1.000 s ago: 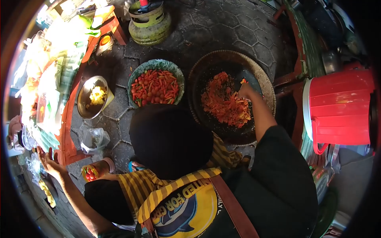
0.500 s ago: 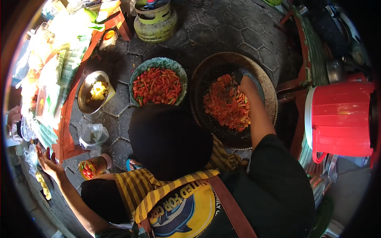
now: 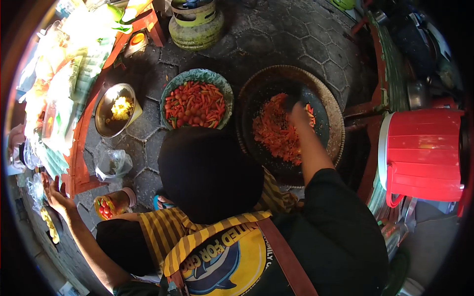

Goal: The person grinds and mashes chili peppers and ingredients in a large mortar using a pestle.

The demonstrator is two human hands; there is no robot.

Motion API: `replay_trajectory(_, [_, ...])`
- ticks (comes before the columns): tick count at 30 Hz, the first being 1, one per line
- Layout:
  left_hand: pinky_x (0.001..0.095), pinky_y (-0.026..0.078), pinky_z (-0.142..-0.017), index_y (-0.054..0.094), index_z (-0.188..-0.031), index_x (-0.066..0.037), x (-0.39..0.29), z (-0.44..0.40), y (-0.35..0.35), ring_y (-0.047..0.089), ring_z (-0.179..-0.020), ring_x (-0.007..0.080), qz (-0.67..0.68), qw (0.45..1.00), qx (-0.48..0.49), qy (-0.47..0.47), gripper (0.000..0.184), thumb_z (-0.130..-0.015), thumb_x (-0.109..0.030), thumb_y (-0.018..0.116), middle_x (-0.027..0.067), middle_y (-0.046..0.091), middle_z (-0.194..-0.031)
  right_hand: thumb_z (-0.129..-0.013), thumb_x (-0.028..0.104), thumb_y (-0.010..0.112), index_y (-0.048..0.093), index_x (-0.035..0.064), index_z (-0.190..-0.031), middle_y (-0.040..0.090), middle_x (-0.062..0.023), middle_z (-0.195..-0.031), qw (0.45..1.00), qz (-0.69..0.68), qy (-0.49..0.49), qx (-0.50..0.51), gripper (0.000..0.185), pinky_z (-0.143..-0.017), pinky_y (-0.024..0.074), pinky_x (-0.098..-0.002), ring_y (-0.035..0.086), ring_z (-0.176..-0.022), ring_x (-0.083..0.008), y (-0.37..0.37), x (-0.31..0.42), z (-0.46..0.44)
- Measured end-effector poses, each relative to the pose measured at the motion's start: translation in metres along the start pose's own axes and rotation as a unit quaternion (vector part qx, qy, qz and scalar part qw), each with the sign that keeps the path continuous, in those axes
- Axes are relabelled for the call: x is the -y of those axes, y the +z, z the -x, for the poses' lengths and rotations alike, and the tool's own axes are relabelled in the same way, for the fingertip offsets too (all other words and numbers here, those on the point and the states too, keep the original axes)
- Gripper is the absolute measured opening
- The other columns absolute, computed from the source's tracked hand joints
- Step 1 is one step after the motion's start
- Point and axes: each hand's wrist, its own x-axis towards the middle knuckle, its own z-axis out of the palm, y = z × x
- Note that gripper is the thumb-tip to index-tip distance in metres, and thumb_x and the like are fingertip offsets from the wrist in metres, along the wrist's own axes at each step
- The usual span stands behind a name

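My right hand (image 3: pixel 299 117) is closed around a dark stone pestle (image 3: pixel 294 93), partly blurred, over a wide dark stone mortar (image 3: pixel 323 116). Crushed red chili (image 3: pixel 276 130) covers much of the mortar's bowl, and several whole chilies (image 3: pixel 310 114) lie at its right. Far to the left, my left hand (image 3: pixel 60 200) is raised with its fingers apart and nothing in it. Near that hand are a clear plastic bag (image 3: pixel 35 190) and the leg of an orange bench.
A round woven tray (image 3: pixel 340 133) surrounds the mortar. Beside it stands a patterned basin (image 3: pixel 170 89) of red chilies and small tomatoes. Further left are a metal bowl (image 3: pixel 102 116), a plastic bag (image 3: pixel 112 165) and a jar (image 3: pixel 121 201). A green gas cylinder (image 3: pixel 197 32) and red cooler (image 3: pixel 422 153) stand around.
My right hand has moved a little left and down across the mortar with the pestle, uncovering some chilies at the right. My left hand has shifted slightly up and left, still spread.
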Motion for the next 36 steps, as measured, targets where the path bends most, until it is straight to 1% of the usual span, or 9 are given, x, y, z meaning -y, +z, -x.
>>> replay_trajectory(4, [0.0303, 0.039, -0.084, 0.046, -0.132, -0.018, -0.004, 0.007, 0.011, 0.055, -0.104, 0.017, -0.005, 1.0, -0.007, -0.009, 0.047, -0.086, -0.011, 0.042, 0.0011, 0.043, -0.136, -0.062, -0.001, 0.067, 0.048, -0.0012, -0.113, 0.064, -0.0205, -0.07, 0.998, 0.036, -0.008, 0.054, 0.054, -0.055, 0.0505, -0.0419, 0.066, -0.065, -0.0314, -0.013, 0.011, 0.015])
replay_trajectory(6, [0.0316, 0.038, -0.086, 0.044, -0.133, -0.018, -0.008, 0.011, 0.016, 0.055, -0.105, 0.0171, -0.017, 1.0, 0.007, 0.005, 0.048, -0.086, -0.01, 0.04, 0.0028, 0.041, -0.138, -0.066, 0.001, 0.065, 0.037, -0.0017, -0.122, 0.061, -0.0167, -0.064, 0.929, -0.032, -0.019, 0.367, 0.062, -0.042, 0.0454, -0.0384, 0.06, -0.05, -0.0265, -0.047, -0.006, -0.015])
replay_trajectory(7, [0.0313, 0.038, -0.086, 0.044, -0.133, -0.018, -0.009, 0.009, 0.016, 0.055, -0.106, 0.0174, -0.008, 1.0, 0.006, 0.003, 0.048, -0.086, -0.01, 0.04, 0.0029, 0.041, -0.138, -0.068, 0.002, 0.065, 0.048, -0.0023, -0.107, 0.054, -0.0093, -0.056, 0.881, -0.23, 0.161, 0.381, 0.042, -0.033, 0.0347, -0.0309, 0.047, -0.037, -0.0161, -0.083, -0.004, -0.001])
replay_trajectory(11, [0.0292, 0.04, -0.084, 0.045, -0.133, -0.018, -0.004, 0.002, 0.004, 0.054, -0.107, 0.0181, 0.033, 0.999, 0.006, 0.001, 0.047, -0.087, -0.01, 0.041, 0.0033, 0.042, -0.138, -0.07, 0.008, 0.07, 0.054, 0.0028, -0.086, 0.048, -0.003, -0.053, 0.839, -0.349, 0.214, 0.357, 0.023, -0.033, 0.0289, -0.0254, 0.038, -0.036, -0.0086, -0.132, -0.021, 0.032])
replay_trajectory(17, [0.0321, 0.039, -0.086, 0.043, -0.134, -0.016, -0.002, 0.0, 0.005, 0.054, -0.109, 0.0191, 0.018, 1.0, 0.013, 0.0, 0.047, -0.087, -0.012, 0.039, 0.0047, 0.039, -0.139, -0.074, 0.016, 0.071, 0.051, 0.0086, -0.093, 0.047, -0.0006, -0.055, 0.698, -0.458, 0.34, 0.433, 0.028, -0.034, 0.0266, -0.0245, 0.036, -0.037, -0.0085, -0.121, -0.027, 0.087])
replay_trajectory(25, [0.0318, 0.039, -0.084, 0.041, -0.136, -0.016, -0.015, 0.013, 0.023, 0.053, -0.11, 0.0202, -0.006, 0.999, 0.035, 0.013, 0.05, -0.086, -0.01, 0.037, 0.0047, 0.04, -0.139, -0.07, 0.02, 0.074, 0.052, 0.0071, -0.105, 0.054, -0.0065, -0.066, 0.841, -0.36, 0.26, 0.31, 0.043, -0.043, 0.042, -0.0326, 0.052, -0.05, -0.0155, -0.114, -0.015, 0.058])
replay_trajectory(27, [0.0316, 0.039, -0.085, 0.041, -0.136, -0.016, -0.012, 0.012, 0.016, 0.052, -0.111, 0.0197, 0.01, 1.0, 0.015, -0.001, 0.05, -0.086, -0.011, 0.037, 0.0038, 0.04, -0.139, -0.069, 0.02, 0.072, 0.053, 0.0057, -0.112, 0.064, -0.0145, -0.081, 0.968, -0.134, -0.011, 0.211, 0.049, -0.062, 0.0511, -0.04, 0.065, -0.073, -0.0259, -0.109, -0.034, 0.045])
replay_trajectory(35, [0.0331, 0.04, -0.086, 0.043, -0.134, -0.016, -0.008, 0.01, 0.028, 0.054, -0.108, 0.0206, 0.009, 0.999, 0.046, -0.007, 0.049, -0.086, -0.01, 0.04, 0.0042, 0.041, -0.137, -0.067, 0.013, 0.069, 0.058, -0.0008, -0.1, 0.065, -0.0176, -0.098, 0.976, 0.073, 0.045, 0.198, 0.037, -0.074, 0.0507, -0.0419, 0.064, -0.088, -0.0303, -0.03, 0.01, 0.058])
replay_trajectory(36, [0.034, 0.04, -0.087, 0.044, -0.133, -0.016, -0.011, 0.015, 0.035, 0.054, -0.109, 0.0212, 0.01, 0.999, 0.05, -0.008, 0.048, -0.086, -0.009, 0.04, 0.0051, 0.041, -0.137, -0.07, 0.011, 0.067, 0.061, 0.0002, -0.1, 0.064, -0.0184, -0.1, 0.946, 0.102, -0.028, 0.305, 0.033, -0.073, 0.0512, -0.0407, 0.064, -0.089, -0.0303, -0.07, 0.015, 0.038])
